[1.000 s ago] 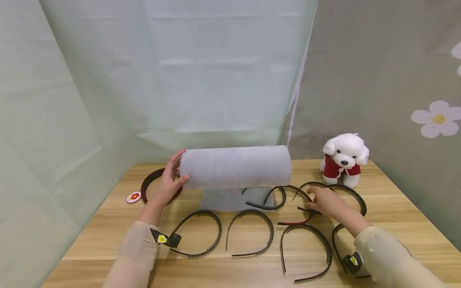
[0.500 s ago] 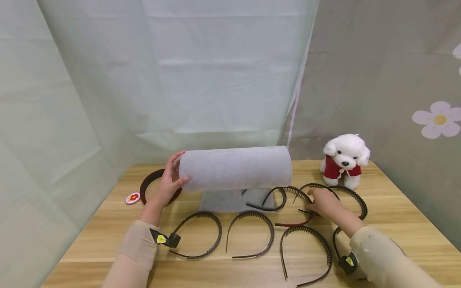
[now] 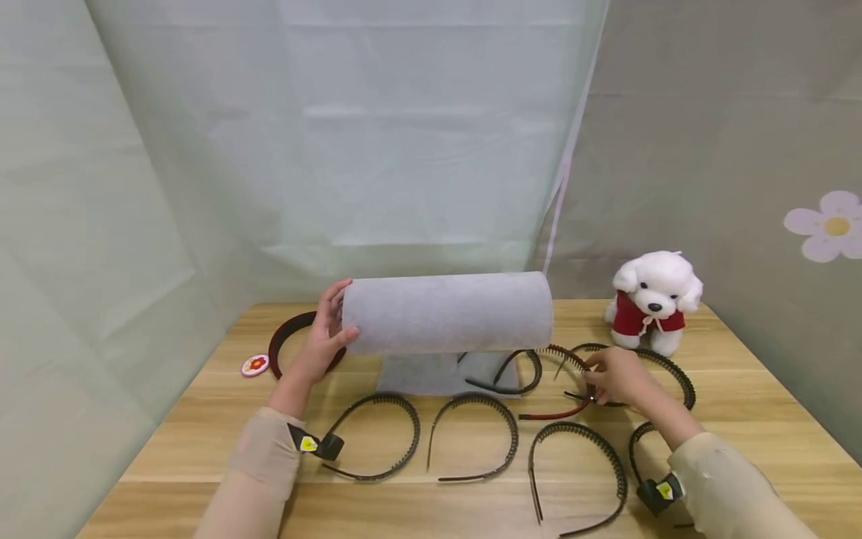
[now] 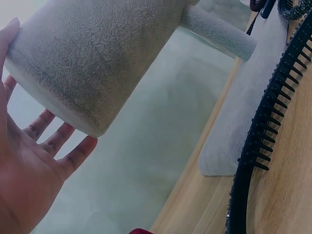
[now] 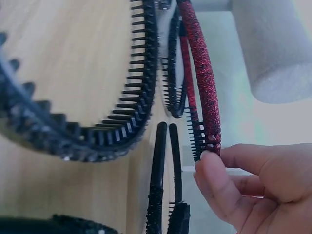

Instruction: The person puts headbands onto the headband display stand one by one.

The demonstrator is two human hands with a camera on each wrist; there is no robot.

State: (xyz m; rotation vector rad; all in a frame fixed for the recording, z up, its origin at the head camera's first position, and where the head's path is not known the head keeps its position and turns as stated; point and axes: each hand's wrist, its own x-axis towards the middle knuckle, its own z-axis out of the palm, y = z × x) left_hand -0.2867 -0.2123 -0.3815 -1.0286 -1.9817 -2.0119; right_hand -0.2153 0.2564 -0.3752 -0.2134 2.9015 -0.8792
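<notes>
A grey plush-covered cylinder on a flat base, a headband display stand (image 3: pixel 447 314), stands at mid-table. My left hand (image 3: pixel 322 340) holds its left end, the thumb at the near edge and the other fingers at the far side; in the left wrist view the left hand (image 4: pixel 34 161) spans the round end. My right hand (image 3: pixel 622 378) pinches a red glitter headband (image 5: pixel 202 73) with black comb teeth by its curved part, between thumb and fingers. That headband's red arm (image 3: pixel 562 415) points left, close over the table right of the stand's base.
Black toothed headbands (image 3: pixel 412 434) (image 3: pixel 515 434) (image 3: pixel 619 471) lie in a front row, and more (image 3: pixel 683 378) (image 3: pixel 535 374) behind. A wide dark red headband (image 3: pixel 283 337) and a flower badge (image 3: pixel 255 365) lie at left. A white plush dog (image 3: pixel 656 277) sits at back right.
The camera view has shifted slightly. My right hand keeps its pinch on the red headband, its fingers turned a little. My left hand stays at the stand's end.
</notes>
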